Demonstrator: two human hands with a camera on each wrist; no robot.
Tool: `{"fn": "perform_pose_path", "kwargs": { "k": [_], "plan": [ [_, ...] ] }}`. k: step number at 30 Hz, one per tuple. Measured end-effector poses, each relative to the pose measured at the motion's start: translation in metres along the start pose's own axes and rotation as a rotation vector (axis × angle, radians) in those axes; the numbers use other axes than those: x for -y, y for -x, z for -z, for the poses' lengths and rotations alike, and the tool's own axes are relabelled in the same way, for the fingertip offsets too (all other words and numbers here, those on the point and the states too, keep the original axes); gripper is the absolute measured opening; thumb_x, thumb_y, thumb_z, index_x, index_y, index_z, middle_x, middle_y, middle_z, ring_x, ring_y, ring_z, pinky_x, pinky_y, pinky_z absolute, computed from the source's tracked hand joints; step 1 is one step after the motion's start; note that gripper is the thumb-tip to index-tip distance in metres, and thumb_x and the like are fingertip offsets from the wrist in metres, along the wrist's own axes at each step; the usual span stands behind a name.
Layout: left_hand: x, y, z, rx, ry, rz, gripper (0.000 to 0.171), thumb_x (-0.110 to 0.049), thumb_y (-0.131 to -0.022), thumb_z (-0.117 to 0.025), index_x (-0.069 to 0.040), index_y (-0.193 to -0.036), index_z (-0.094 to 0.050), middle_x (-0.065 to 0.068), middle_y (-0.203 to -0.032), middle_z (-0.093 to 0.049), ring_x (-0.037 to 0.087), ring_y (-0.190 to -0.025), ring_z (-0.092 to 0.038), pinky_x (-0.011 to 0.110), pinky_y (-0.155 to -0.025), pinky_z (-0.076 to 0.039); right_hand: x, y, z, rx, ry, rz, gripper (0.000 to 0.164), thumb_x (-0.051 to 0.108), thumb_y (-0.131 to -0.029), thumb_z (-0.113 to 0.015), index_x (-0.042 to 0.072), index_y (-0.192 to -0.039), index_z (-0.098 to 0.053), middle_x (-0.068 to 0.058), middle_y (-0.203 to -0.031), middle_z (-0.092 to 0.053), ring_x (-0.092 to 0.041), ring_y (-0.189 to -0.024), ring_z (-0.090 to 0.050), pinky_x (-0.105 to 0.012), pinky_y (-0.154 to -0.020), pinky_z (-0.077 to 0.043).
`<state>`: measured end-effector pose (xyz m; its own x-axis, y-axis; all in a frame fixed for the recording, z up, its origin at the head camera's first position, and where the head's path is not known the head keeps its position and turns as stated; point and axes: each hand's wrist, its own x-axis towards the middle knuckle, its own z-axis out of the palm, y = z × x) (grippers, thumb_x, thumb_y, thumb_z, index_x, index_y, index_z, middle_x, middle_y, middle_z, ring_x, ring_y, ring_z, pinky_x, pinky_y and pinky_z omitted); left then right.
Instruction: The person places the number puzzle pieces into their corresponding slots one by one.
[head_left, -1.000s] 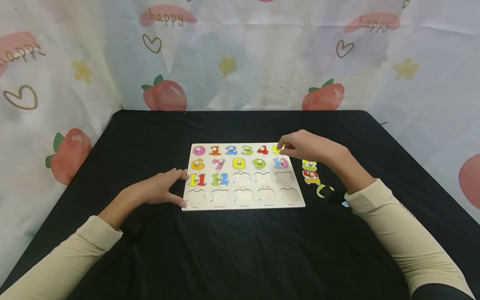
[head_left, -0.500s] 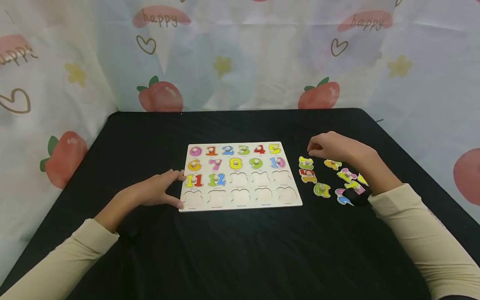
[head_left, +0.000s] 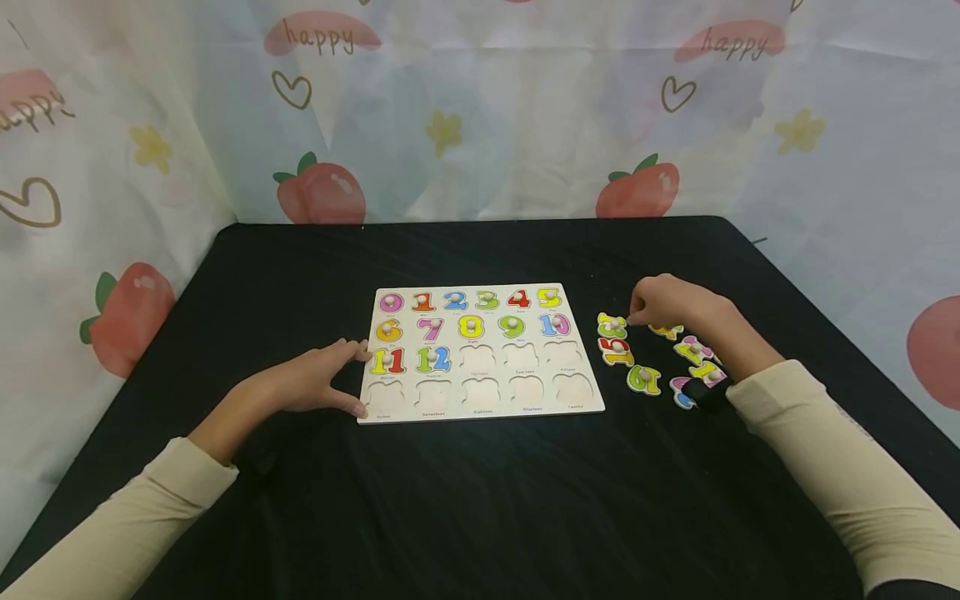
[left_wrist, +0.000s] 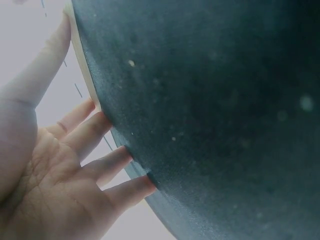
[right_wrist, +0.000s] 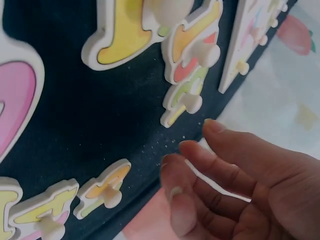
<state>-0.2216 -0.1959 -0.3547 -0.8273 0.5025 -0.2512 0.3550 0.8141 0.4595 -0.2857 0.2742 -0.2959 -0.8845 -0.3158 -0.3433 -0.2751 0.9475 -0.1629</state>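
A white number puzzle board (head_left: 457, 408) lies mid-table, pegged numbers 0 to 12 in its upper rows and bare recesses below. My left hand (head_left: 315, 379) rests at its left edge, thumb at the near corner; in the left wrist view the spread fingers (left_wrist: 95, 137) touch along the board's edge. Right of the board, my right hand (head_left: 675, 304) hovers with bent fingers beside a yellow-green number piece (head_left: 611, 326). In the right wrist view, thumb and index finger stand slightly apart near that piece's white peg (right_wrist: 192, 103), nothing between them.
Close below lies a red 15 piece (head_left: 615, 352), then a green-yellow number piece (head_left: 644, 381). An orange piece (head_left: 665, 332), a pink-yellow piece (head_left: 693, 350) and several others lie under or near the right forearm. A printed curtain (head_left: 480, 183) stands behind the black tablecloth (head_left: 450, 500).
My right hand has moved from the board's upper right corner out to the loose pieces, then lowered beside the yellow-green one. The left hand stays at the board's edge. The head view shifted slightly.
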Motion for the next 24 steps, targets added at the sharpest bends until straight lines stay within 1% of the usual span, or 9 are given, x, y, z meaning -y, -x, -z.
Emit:
{"fn": "perform_pose_path", "kwargs": {
  "k": [2,6,8,10,13,17,18,22,24],
  "plan": [
    [0.000,0.000,0.000,0.000,0.003,0.003,0.086,-0.044,-0.072,-0.078,-0.003,-0.137,-0.040,0.024,-0.146,-0.029,0.042,-0.133,-0.025,0.057,-0.099,-0.030,0.001,-0.005,-0.001,0.020,-0.009,-0.015,0.019,0.014,-0.091,-0.062,-0.004,-0.096,-0.066,-0.009,-0.079,-0.061,-0.021,-0.066,-0.057,-0.034,-0.060,-0.049],
    [-0.001,0.000,0.000,0.001,0.003,0.006,0.086,-0.044,-0.072,-0.078,-0.002,-0.137,-0.039,0.024,-0.147,-0.028,0.042,-0.134,-0.024,0.057,-0.100,-0.030,0.005,-0.013,-0.006,0.039,-0.010,-0.055,0.023,0.018,-0.092,-0.061,-0.004,-0.096,-0.065,-0.009,-0.077,-0.060,-0.020,-0.064,-0.056,-0.031,-0.059,-0.049],
    [-0.001,0.000,0.000,0.000,0.001,0.007,0.086,-0.044,-0.072,-0.078,-0.002,-0.137,-0.039,0.024,-0.147,-0.028,0.041,-0.133,-0.026,0.057,-0.100,-0.030,0.007,-0.017,-0.009,0.052,0.002,-0.074,0.023,0.019,-0.093,-0.060,-0.004,-0.094,-0.064,-0.008,-0.073,-0.058,-0.019,-0.062,-0.055,-0.031,-0.059,-0.049],
    [-0.001,0.000,0.000,-0.001,-0.002,0.005,0.086,-0.044,-0.072,-0.078,-0.002,-0.137,-0.039,0.023,-0.147,-0.029,0.040,-0.129,-0.031,0.055,-0.099,-0.032,0.009,-0.019,-0.012,0.059,0.017,-0.085,0.022,0.019,-0.092,-0.060,-0.003,-0.090,-0.065,-0.006,-0.068,-0.055,-0.018,-0.059,-0.053,-0.030,-0.058,-0.049],
    [-0.002,0.001,0.001,-0.002,-0.009,0.007,0.086,-0.044,-0.072,-0.078,-0.002,-0.137,-0.039,0.023,-0.147,-0.029,0.039,-0.128,-0.033,0.055,-0.099,-0.032,0.011,-0.019,-0.014,0.064,0.028,-0.090,0.021,0.019,-0.092,-0.060,-0.001,-0.085,-0.064,-0.005,-0.063,-0.052,-0.017,-0.056,-0.050,-0.029,-0.056,-0.047],
    [-0.003,0.001,0.001,0.000,-0.004,0.006,0.086,-0.044,-0.072,-0.078,-0.002,-0.136,-0.039,0.023,-0.148,-0.028,0.040,-0.132,-0.028,0.056,-0.101,-0.030,0.013,-0.018,-0.014,0.046,0.030,-0.076,0.019,0.017,-0.091,-0.060,-0.002,-0.088,-0.063,-0.005,-0.065,-0.053,-0.017,-0.057,-0.051,-0.029,-0.055,-0.046],
    [-0.003,0.001,0.001,0.001,-0.002,0.004,0.086,-0.043,-0.072,-0.078,-0.002,-0.136,-0.039,0.023,-0.148,-0.028,0.040,-0.131,-0.028,0.056,-0.101,-0.030,0.013,-0.018,-0.014,0.037,0.030,-0.070,0.018,0.016,-0.091,-0.059,-0.002,-0.088,-0.062,-0.005,-0.066,-0.052,-0.018,-0.057,-0.051,-0.029,-0.054,-0.046],
    [-0.002,0.001,0.001,0.004,0.002,0.000,0.086,-0.043,-0.072,-0.078,-0.002,-0.136,-0.039,0.024,-0.147,-0.028,0.040,-0.130,-0.029,0.056,-0.100,-0.030,0.013,-0.018,-0.010,-0.027,0.047,-0.031,0.013,0.011,-0.088,-0.059,0.000,-0.081,-0.059,-0.004,-0.064,-0.049,-0.016,-0.054,-0.047,-0.029,-0.052,-0.040],
    [-0.002,0.000,0.001,0.005,0.002,0.002,0.086,-0.043,-0.072,-0.078,-0.002,-0.136,-0.039,0.024,-0.147,-0.028,0.041,-0.132,-0.026,0.056,-0.101,-0.029,0.014,-0.018,-0.009,-0.061,0.053,-0.012,0.012,0.009,-0.087,-0.060,0.001,-0.079,-0.057,-0.005,-0.065,-0.049,-0.017,-0.055,-0.047,-0.029,-0.053,-0.039]
  ]
}}
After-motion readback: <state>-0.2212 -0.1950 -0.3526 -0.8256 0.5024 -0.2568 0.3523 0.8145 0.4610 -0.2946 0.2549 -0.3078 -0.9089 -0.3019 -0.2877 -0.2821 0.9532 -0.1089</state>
